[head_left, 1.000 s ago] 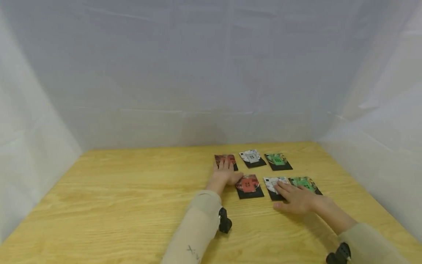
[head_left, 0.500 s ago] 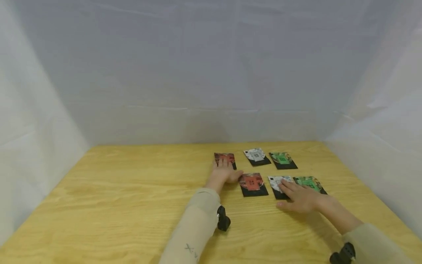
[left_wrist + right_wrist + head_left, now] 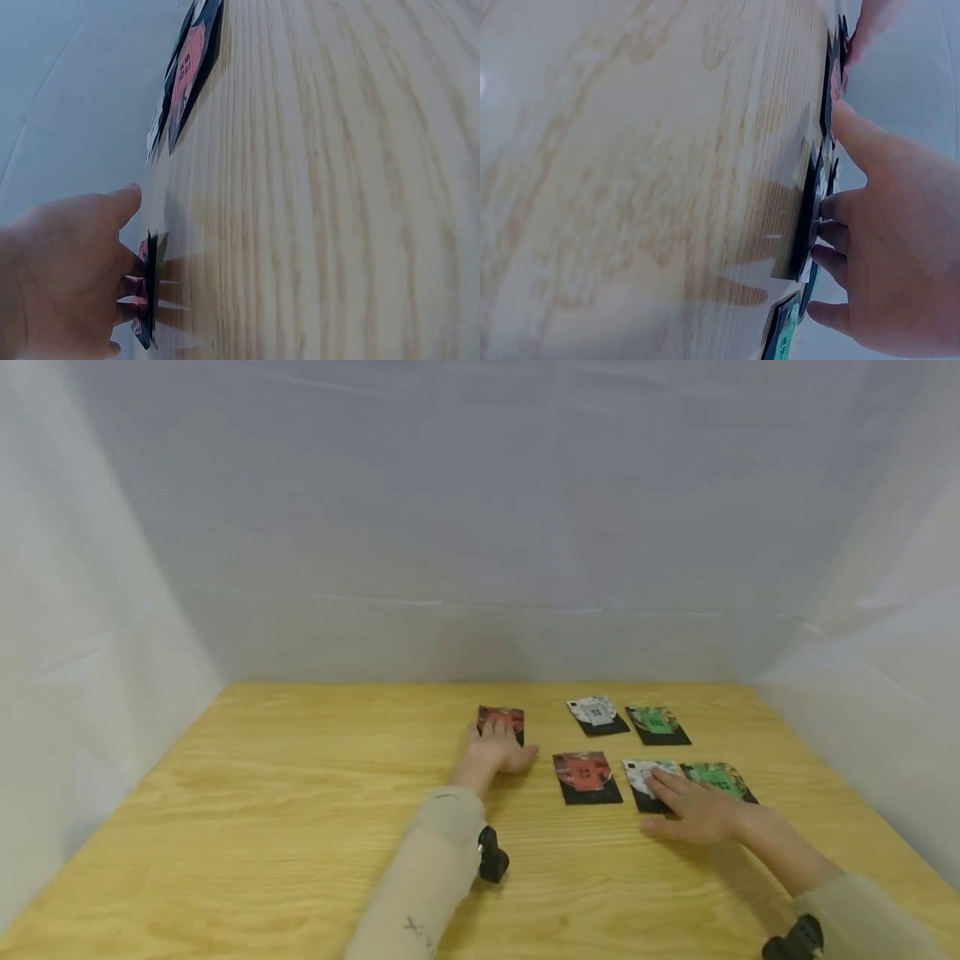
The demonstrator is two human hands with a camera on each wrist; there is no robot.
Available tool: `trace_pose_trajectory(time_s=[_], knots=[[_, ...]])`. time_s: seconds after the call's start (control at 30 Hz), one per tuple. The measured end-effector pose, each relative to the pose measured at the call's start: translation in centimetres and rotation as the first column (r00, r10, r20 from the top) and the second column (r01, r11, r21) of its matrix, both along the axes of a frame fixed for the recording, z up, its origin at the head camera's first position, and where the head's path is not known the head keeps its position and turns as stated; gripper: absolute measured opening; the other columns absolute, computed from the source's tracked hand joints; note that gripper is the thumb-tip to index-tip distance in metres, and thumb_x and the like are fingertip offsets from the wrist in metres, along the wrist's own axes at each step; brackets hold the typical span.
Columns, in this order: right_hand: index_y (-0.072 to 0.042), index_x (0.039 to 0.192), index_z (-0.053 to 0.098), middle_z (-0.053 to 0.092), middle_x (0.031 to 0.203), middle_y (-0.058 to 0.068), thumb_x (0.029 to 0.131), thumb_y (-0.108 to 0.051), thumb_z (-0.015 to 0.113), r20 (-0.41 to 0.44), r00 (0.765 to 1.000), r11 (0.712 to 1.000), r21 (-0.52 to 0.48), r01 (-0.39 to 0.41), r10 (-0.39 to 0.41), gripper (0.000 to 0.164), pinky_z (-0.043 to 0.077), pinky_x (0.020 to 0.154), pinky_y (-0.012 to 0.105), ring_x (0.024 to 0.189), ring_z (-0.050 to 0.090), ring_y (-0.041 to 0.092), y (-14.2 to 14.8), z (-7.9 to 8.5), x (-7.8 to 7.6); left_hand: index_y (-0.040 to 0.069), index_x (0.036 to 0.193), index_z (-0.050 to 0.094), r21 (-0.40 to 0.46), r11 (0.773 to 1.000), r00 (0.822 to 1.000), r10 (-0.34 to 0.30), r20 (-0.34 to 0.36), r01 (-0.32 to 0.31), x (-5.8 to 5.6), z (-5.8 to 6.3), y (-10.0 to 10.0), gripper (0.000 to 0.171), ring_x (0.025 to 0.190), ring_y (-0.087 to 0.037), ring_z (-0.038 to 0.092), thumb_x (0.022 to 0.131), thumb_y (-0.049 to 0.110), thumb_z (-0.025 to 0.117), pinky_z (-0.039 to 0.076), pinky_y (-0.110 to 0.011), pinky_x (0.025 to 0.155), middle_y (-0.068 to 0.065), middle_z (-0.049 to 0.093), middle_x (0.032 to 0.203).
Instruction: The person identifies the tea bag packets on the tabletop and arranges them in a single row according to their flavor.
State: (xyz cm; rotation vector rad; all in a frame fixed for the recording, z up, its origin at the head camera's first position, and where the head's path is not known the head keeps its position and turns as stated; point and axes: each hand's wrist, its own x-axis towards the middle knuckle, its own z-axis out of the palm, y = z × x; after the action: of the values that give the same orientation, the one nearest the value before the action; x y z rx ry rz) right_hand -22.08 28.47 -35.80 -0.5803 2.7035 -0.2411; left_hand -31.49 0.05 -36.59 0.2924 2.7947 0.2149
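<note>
Flat printed packets with black lower ends lie in two rows on the wooden table. My left hand point(image 3: 495, 752) rests straight fingers on the far red packet point(image 3: 517, 717), covering its lower part; the left wrist view shows the fingertips against it. My right hand point(image 3: 699, 812) touches the near white packet point(image 3: 637, 777) with extended fingers and partly hides it. Beside that packet are the near red packet point(image 3: 587, 777) and the near green packet point(image 3: 722, 778), whose lower edge is partly behind the hand. Behind stand the far white packet point(image 3: 597, 716) and far green packet point(image 3: 657, 725).
The wooden table point(image 3: 247, 810) stretches away to the left. White sheeting hangs as a back wall point(image 3: 480, 527) and as a right side wall point(image 3: 885, 693). Each sleeve carries a small black camera, such as the left one point(image 3: 492, 856).
My left hand has slid the far red packet leftward, widening its gap from the far white packet. The right hand stays at the near white packet. The head view has turned slightly left.
</note>
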Motion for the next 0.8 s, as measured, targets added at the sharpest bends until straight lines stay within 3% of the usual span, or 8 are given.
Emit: trace_pose_trajectory(time_s=[0.23, 0.43, 0.67, 0.8], knots=[[0.002, 0.146, 0.021, 0.012, 0.151, 0.025, 0.089, -0.065, 0.037, -0.035, 0.999, 1.0, 0.018, -0.007, 0.008, 0.089, 0.01, 0.101, 0.068, 0.135, 0.011, 0.047, 0.9, -1.2, -0.6, 0.007, 0.15, 0.011, 0.008, 1.0, 1.0, 0.008, 0.0, -0.008, -0.2, -0.3, -1.2, 0.075, 0.141, -0.025, 0.005, 0.096, 0.057, 0.028, -0.001, -0.048, 0.112, -0.011, 0.006, 0.155], [0.0, 0.146, 0.024, 0.013, 0.151, 0.022, 0.087, -0.071, 0.033, -0.092, 0.996, 0.999, 0.041, -0.006, 0.01, 0.093, 0.008, 0.1, 0.069, 0.136, 0.011, 0.045, 1.0, -1.9, -1.0, 0.006, 0.149, 0.011, -0.022, 1.0, 1.0, 0.015, 0.011, -0.015, -0.3, -0.4, -3.4, 0.076, 0.141, -0.025, 0.005, 0.096, 0.057, 0.027, -0.001, -0.05, 0.111, -0.013, 0.006, 0.154], [0.0, 0.147, 0.021, 0.011, 0.151, 0.024, 0.091, -0.065, 0.034, -0.061, 0.998, 0.999, 0.033, -0.024, 0.026, 0.087, 0.006, 0.1, 0.069, 0.136, 0.008, 0.046, 0.3, -1.4, -1.5, 0.003, 0.149, 0.012, -0.021, 0.997, 0.996, 0.081, 0.038, -0.08, 0.2, 0.6, -6.9, 0.073, 0.141, -0.028, 0.006, 0.097, 0.052, 0.029, -0.002, -0.051, 0.111, -0.015, 0.007, 0.154], [0.003, 0.146, 0.02, 0.01, 0.15, 0.027, 0.092, -0.061, 0.037, -0.038, 0.999, 0.999, 0.027, -0.021, 0.022, 0.085, 0.006, 0.099, 0.07, 0.135, 0.008, 0.048, 0.1, -0.8, -1.6, 0.002, 0.149, 0.012, -0.027, 0.993, 0.993, 0.112, 0.036, -0.112, -0.4, 0.0, -9.1, 0.076, 0.141, -0.03, 0.005, 0.096, 0.054, 0.029, -0.002, -0.053, 0.11, -0.016, 0.007, 0.154]])
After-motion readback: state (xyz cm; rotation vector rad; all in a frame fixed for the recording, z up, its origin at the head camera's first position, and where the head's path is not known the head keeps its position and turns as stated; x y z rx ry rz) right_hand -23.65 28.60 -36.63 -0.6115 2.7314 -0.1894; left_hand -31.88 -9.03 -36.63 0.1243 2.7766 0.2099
